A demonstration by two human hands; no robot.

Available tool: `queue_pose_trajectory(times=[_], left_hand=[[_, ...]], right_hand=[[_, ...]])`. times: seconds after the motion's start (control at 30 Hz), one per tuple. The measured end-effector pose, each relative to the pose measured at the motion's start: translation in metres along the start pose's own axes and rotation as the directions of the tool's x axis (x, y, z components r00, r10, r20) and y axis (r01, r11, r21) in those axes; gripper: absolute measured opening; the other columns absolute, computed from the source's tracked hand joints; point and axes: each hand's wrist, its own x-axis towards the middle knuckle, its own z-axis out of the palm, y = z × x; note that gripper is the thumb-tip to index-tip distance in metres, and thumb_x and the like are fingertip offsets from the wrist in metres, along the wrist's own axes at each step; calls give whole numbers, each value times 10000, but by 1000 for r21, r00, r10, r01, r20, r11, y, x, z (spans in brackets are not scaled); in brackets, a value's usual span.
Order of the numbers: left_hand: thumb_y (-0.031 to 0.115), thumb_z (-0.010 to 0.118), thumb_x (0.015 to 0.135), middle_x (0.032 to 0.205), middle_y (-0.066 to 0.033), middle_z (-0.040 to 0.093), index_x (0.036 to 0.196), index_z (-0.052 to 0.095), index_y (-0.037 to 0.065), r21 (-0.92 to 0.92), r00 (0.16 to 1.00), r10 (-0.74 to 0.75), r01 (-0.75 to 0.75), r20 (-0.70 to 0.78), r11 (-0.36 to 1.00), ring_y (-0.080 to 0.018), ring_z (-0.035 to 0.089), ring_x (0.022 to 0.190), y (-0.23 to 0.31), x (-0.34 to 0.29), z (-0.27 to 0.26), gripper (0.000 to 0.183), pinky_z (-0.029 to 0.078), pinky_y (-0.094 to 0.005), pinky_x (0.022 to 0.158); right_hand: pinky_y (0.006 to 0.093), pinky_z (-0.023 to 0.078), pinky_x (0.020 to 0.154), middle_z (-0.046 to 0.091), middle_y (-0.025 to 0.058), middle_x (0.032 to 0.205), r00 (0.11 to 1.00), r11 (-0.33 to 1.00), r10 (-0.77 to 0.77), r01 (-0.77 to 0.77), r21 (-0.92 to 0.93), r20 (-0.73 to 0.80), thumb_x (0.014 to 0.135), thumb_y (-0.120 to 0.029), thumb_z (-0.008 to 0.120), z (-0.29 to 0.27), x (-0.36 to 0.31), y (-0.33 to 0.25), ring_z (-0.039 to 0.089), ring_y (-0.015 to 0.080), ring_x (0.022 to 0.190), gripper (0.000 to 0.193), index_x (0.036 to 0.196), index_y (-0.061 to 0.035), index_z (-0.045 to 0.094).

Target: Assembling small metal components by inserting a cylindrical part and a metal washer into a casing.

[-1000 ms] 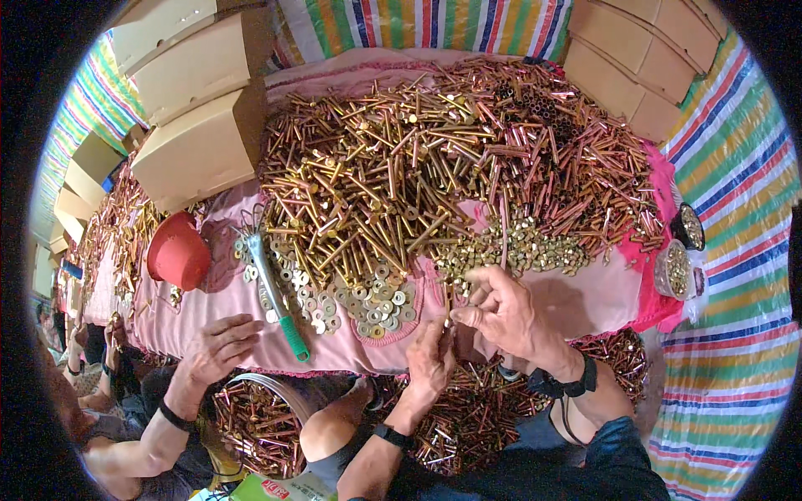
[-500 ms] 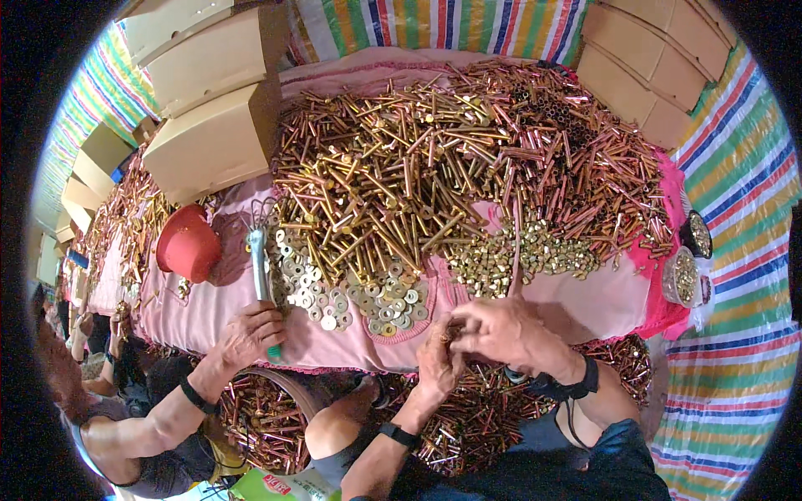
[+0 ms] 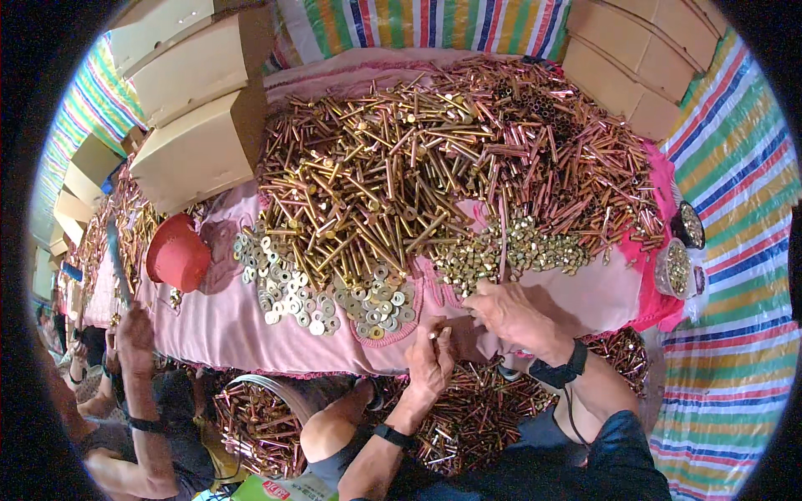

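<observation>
Head view: my left hand (image 3: 428, 363) is at the near edge of the pink cloth (image 3: 606, 294), thumb and fingers clamped on a small metal piece (image 3: 440, 333); one end pokes up past my fingertips, and I judge I pinch it low so that end is free. My right hand (image 3: 511, 316) reaches to the front of the small brassy nuts (image 3: 535, 249), its fingertips drawn in close; whether anything is between them I cannot tell. The nuts, the flat washers (image 3: 376, 307) and the long bolts (image 3: 368, 188) lie in separate heaps, probably so each kind comes easily to hand, with thin metal sleeves (image 3: 585, 163) spread behind. At my far right a clear tub (image 3: 678, 269) holds more small brassy pieces, and a dark tub (image 3: 689, 225) beside it holds some too. The red bucket (image 3: 180, 252) leans on the cloth, its inside hidden from me. Below the table edge, a grey-rimmed basin (image 3: 280, 386) is full of coppery bolts. The stacked cartons (image 3: 196, 154) don't show their contents.
</observation>
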Motion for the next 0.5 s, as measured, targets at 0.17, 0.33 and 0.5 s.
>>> queue_pose_trajectory(times=[0.17,0.33,0.5], left_hand=[[89,608,1012,972,-166,726,1252,598,41,40,995,103,-102,-12,994,-295,732,795,-2,11,1,245,565,-366,675],[58,613,997,990,-173,731,1280,616,35,25,999,45,-45,4,999,-322,737,847,0,12,4,284,571,-375,711],[34,623,972,980,-195,721,1301,605,19,33,990,135,-134,-27,990,-341,721,836,-2,13,6,331,566,-392,720]], right_hand=[[382,502,788,555,132,926,993,996,48,-39,83,-111,957,-61,604,3,3,-12,580,268,829,204,1151,-14,558],[285,547,635,678,73,860,940,735,335,-223,641,-58,893,-70,712,-10,17,-29,663,122,726,218,1069,29,630],[254,540,632,692,74,867,953,561,302,-163,811,-17,916,-85,703,-16,20,-54,652,93,707,220,1077,50,640]])
